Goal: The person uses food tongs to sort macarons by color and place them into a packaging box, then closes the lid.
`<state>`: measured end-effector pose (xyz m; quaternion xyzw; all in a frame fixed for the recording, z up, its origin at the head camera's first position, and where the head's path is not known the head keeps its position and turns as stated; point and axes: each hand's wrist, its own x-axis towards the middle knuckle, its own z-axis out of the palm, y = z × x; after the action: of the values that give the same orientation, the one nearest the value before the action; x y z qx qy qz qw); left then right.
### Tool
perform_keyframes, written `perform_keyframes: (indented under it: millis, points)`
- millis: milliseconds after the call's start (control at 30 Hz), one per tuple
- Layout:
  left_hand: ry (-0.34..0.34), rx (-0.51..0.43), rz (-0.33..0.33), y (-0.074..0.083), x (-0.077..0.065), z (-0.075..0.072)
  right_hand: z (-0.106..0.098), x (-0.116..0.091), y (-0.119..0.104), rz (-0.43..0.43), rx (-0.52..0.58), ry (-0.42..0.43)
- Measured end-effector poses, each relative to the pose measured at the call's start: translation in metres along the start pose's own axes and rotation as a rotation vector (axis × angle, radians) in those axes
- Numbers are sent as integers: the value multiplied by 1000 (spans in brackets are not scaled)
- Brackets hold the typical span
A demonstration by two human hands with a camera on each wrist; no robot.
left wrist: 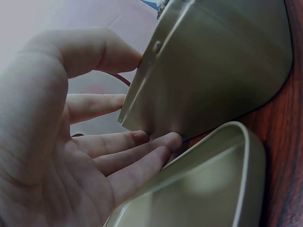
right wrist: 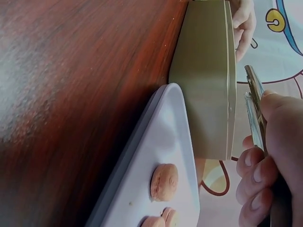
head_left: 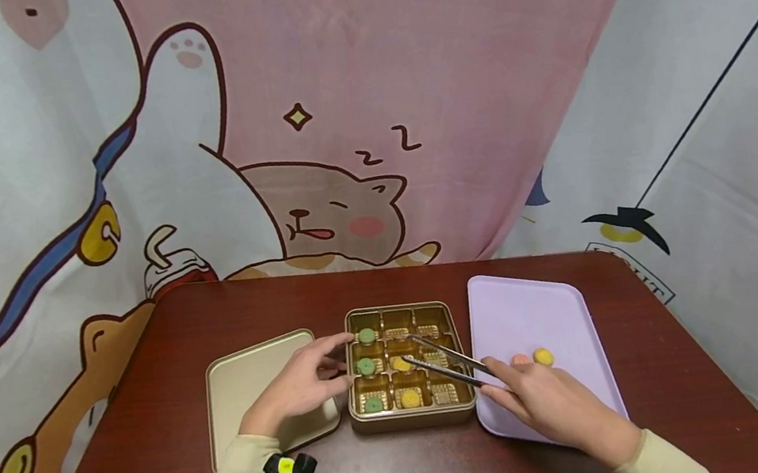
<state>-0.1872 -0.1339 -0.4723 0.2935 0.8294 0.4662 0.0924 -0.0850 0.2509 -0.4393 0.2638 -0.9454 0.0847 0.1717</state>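
Note:
A gold tin (head_left: 414, 421) with a divided insert sits mid-table. Green macarons (head_left: 366, 335) fill its left column; yellow macarons (head_left: 411, 398) occupy the middle column's front and centre cells. My left hand (head_left: 294, 387) touches the tin's left side with spread fingertips, as the left wrist view also shows. My right hand (head_left: 552, 401) grips metal tongs (head_left: 443, 373) from the right. Their two tips stand apart over the centre cell, close by its yellow macaron (head_left: 400, 363). In the right wrist view the tongs (right wrist: 255, 109) rise above the tin's rim, fingers curled round them.
The tin's lid (head_left: 255, 385) lies left of it, partly under my left hand. On the right a lilac tray (head_left: 532, 308) carries a yellow macaron (head_left: 543, 357) and a pink macaron (head_left: 521, 359), near my right hand. A patterned cloth (head_left: 475, 96) hangs behind the table.

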Motion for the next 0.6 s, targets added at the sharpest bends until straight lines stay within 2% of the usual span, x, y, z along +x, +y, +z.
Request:
perform_keyframes:
  millis: [400,600]
  points:
    - [2,2,-13,0,0,0,-8,-13,10,38,4,10]
    - [3,14,-11,1,0,0,-15,-23,17,114,15,-45]
